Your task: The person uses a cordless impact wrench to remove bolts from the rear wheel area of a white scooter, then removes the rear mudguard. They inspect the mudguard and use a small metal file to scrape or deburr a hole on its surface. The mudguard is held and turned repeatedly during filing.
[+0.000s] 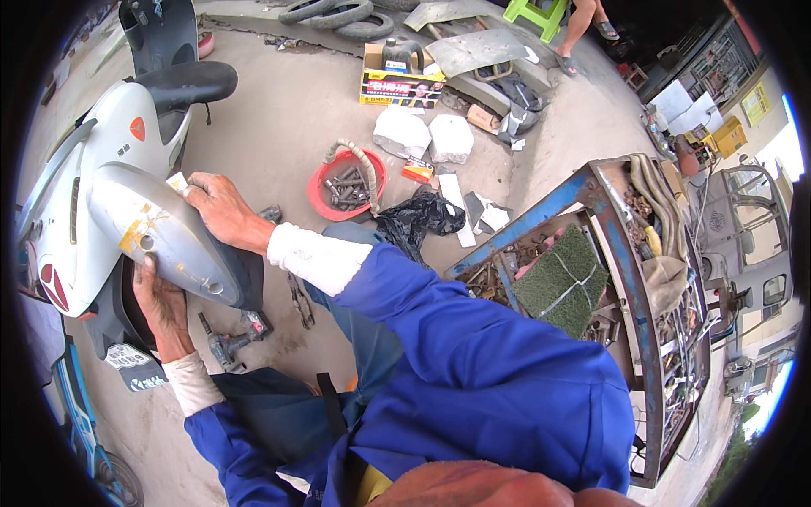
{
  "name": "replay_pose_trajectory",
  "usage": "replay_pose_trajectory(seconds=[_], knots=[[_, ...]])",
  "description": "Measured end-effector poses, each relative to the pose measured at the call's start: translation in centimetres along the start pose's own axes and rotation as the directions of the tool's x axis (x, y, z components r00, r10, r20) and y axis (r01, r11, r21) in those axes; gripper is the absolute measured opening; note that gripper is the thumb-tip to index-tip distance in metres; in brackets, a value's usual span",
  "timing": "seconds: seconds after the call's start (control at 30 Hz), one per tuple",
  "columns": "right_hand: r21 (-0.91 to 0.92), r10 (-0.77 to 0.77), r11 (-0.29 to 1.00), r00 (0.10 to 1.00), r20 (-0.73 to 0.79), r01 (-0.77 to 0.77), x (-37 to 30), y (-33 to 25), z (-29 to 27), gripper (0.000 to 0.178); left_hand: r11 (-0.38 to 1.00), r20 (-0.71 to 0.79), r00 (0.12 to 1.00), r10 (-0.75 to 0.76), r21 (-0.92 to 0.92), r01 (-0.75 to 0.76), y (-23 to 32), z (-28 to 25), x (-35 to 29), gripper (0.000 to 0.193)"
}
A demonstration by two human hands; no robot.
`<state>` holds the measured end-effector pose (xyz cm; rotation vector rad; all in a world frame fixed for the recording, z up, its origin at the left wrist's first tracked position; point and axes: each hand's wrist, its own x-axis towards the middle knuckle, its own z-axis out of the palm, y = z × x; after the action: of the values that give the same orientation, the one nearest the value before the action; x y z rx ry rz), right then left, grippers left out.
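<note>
A silver-grey curved scooter panel (173, 232), with yellowish smears and two round holes, lies against the white scooter (106, 160) at the left. My left hand (162, 306) grips its lower edge, thumb up beside one hole. At the panel's upper edge, my right hand (221, 211) is closed, with a small white piece (176, 182) at its fingertips. Whether that piece is paper, cloth or something else I cannot make out. A cordless drill (236, 340) rests on the ground below the panel, and pliers (300, 302) lie to its right.
A red bowl (318, 199) of metal parts stands ahead, near a black plastic bag (418, 221). Beyond are white blocks (401, 133) and a yellow box (401, 89). A blue metal rack (646, 338) of tools is at my right. Another person's leg (578, 29) shows far off.
</note>
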<state>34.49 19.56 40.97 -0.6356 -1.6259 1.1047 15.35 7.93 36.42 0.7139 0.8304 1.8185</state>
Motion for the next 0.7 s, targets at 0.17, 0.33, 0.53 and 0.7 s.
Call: replay_pose_trajectory(seconds=[0.17,0.33,0.53,0.7], knots=[[-0.064,0.101,0.993,0.994,0.029,-0.099,0.7,3.1,0.7,0.044,0.969,-0.022,0.995,-0.097,-0.232,0.089,-1.7,0.0,1.1,0.049],[-0.051,0.175,0.983,0.984,0.026,-0.174,0.8,0.8,-1.4,0.045,0.98,-0.063,0.995,-0.075,-0.188,0.062,-3.1,1.2,1.9,0.052],[0.043,0.266,0.957,0.924,0.276,-0.288,1.6,1.8,-2.2,0.039,0.988,-0.029,0.997,-0.077,-0.137,0.072,-2.3,1.6,1.6,0.057],[0.118,0.261,0.949,0.937,0.233,-0.294,2.5,1.6,-1.7,0.047,0.995,-0.008,0.999,-0.046,-0.09,0.045,-2.9,2.7,2.3,0.054]])
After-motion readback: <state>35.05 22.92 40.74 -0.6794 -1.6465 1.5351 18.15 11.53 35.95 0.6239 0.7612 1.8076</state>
